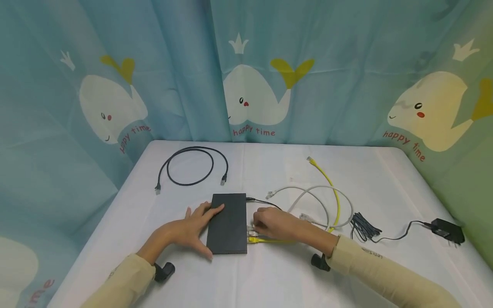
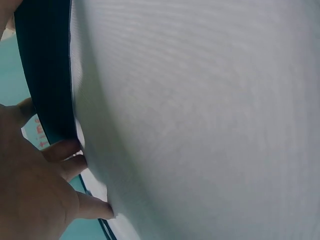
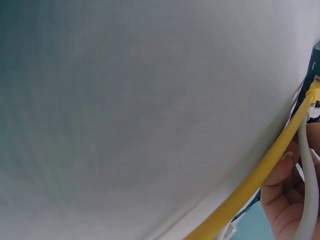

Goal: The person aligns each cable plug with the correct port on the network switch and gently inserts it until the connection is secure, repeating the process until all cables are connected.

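A flat black network switch (image 1: 227, 222) lies on the white table. My left hand (image 1: 192, 229) rests against its left side, fingers spread, index finger on the top face and thumb by the near left corner. At the right side, a yellow network cable (image 1: 265, 240) is plugged in nearest me, with a white cable's plug (image 1: 251, 234) beside it. My right hand (image 1: 277, 223) has curled fingertips at the ports, pinching a white network cable's plug (image 1: 250, 228), mostly hidden by the fingers. The right wrist view shows a white cable (image 3: 308, 185) crossing before those fingers.
A coiled black network cable (image 1: 188, 185) lies at the back left. White cables (image 1: 321, 187) loop over the yellow one on the right. A thin power lead runs from the switch to a bundle (image 1: 363, 226) and black adapter (image 1: 446, 231). A patterned curtain (image 1: 185, 64) surrounds the table.
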Motion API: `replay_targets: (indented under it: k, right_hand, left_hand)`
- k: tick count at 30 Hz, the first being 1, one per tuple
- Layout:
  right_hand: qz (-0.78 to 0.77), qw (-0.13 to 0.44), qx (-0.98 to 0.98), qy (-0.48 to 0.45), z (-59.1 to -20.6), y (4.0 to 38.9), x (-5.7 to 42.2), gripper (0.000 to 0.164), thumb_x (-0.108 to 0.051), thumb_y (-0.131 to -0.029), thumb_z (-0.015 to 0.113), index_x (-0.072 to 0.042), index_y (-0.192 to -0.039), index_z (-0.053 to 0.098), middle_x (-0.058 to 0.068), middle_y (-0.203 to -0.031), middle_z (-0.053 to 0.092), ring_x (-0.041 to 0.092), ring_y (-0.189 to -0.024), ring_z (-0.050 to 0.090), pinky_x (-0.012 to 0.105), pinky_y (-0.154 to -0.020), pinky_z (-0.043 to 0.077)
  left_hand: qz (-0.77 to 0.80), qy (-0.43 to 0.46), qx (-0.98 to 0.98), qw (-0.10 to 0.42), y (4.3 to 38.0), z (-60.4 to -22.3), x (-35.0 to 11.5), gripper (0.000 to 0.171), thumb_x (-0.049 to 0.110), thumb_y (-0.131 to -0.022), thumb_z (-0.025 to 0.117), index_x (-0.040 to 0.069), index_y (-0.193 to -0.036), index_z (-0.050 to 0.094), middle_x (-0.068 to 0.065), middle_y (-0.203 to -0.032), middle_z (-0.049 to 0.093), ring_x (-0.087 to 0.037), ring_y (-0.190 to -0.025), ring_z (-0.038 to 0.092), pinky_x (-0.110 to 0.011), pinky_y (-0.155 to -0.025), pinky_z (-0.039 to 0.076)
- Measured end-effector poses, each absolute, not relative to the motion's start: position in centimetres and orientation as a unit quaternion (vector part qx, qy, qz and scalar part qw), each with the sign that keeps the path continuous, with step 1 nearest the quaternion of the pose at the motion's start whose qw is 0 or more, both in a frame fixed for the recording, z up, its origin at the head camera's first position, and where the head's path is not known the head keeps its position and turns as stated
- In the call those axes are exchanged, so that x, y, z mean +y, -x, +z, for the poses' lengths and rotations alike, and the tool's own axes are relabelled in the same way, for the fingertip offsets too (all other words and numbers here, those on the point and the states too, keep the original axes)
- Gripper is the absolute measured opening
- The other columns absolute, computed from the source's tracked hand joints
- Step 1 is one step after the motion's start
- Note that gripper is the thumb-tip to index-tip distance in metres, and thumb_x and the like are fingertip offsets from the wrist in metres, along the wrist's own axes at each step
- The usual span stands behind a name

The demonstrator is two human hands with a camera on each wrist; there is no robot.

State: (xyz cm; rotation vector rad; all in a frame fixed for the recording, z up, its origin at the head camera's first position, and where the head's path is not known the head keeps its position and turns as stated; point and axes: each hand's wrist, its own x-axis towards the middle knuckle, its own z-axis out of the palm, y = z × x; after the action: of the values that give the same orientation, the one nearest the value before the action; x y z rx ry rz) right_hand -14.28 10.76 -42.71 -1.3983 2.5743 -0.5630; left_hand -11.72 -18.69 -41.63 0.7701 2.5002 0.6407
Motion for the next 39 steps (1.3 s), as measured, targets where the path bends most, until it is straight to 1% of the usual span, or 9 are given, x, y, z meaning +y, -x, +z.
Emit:
replay_targets:
  k: [5,9,14,21,30,39]
  right_hand:
    - [-0.186,0.07,0.866,0.458,-42.6,14.8,10.8,0.003,-0.011,-0.086,0.067,-0.01,-0.086,0.064,-0.005,-0.081,0.057,0.002,-0.07,0.05,0.016,-0.061,0.045]
    - [-0.186,0.07,0.869,0.453,-42.4,15.1,10.8,0.003,-0.011,-0.087,0.067,-0.01,-0.086,0.065,-0.006,-0.08,0.057,0.002,-0.069,0.05,0.016,-0.061,0.045]
    - [-0.185,0.074,0.874,0.444,-42.2,15.3,10.7,0.004,-0.013,-0.087,0.067,-0.01,-0.086,0.065,-0.007,-0.079,0.056,0.003,-0.068,0.05,0.016,-0.059,0.045]
    - [-0.192,0.056,0.878,0.435,-42.2,15.4,10.7,0.003,-0.01,-0.087,0.067,-0.008,-0.085,0.065,-0.004,-0.079,0.058,0.004,-0.067,0.052,0.018,-0.059,0.045]
    - [-0.198,0.053,0.884,0.421,-42.4,15.3,10.6,0.005,-0.011,-0.086,0.067,-0.007,-0.084,0.065,-0.003,-0.076,0.058,0.004,-0.065,0.051,0.018,-0.056,0.045]
    - [-0.199,0.055,0.874,0.439,-42.6,15.2,10.7,0.004,-0.011,-0.085,0.068,-0.009,-0.082,0.066,-0.005,-0.077,0.057,0.004,-0.067,0.051,0.018,-0.059,0.045]
  left_hand:
    - [0.233,-0.281,0.908,0.207,12.1,-41.5,-18.7,0.123,0.06,-0.06,0.08,0.022,-0.153,0.01,-0.022,-0.15,0.011,-0.036,-0.138,0.012,-0.069,-0.1,-0.002]
    - [0.238,-0.284,0.906,0.206,12.3,-41.4,-18.7,0.121,0.057,-0.063,0.08,0.02,-0.153,0.009,-0.023,-0.15,0.01,-0.039,-0.139,0.008,-0.07,-0.099,-0.003]
    - [0.24,-0.279,0.906,0.211,12.5,-41.4,-18.8,0.119,0.055,-0.064,0.081,0.02,-0.153,0.01,-0.022,-0.151,0.009,-0.039,-0.139,0.002,-0.068,-0.1,-0.004]
    - [0.244,-0.273,0.905,0.215,12.6,-41.3,-18.9,0.112,0.053,-0.07,0.078,0.019,-0.153,0.01,-0.02,-0.152,0.009,-0.038,-0.14,0.003,-0.067,-0.101,-0.005]
    - [0.248,-0.27,0.905,0.217,12.6,-41.7,-18.9,0.112,0.053,-0.069,0.078,0.019,-0.153,0.011,-0.02,-0.152,0.009,-0.038,-0.14,0.003,-0.067,-0.101,-0.006]
    - [0.252,-0.272,0.902,0.221,12.3,-42.0,-19.0,0.113,0.054,-0.069,0.078,0.019,-0.153,0.011,-0.02,-0.152,0.01,-0.038,-0.14,0.002,-0.068,-0.1,-0.005]
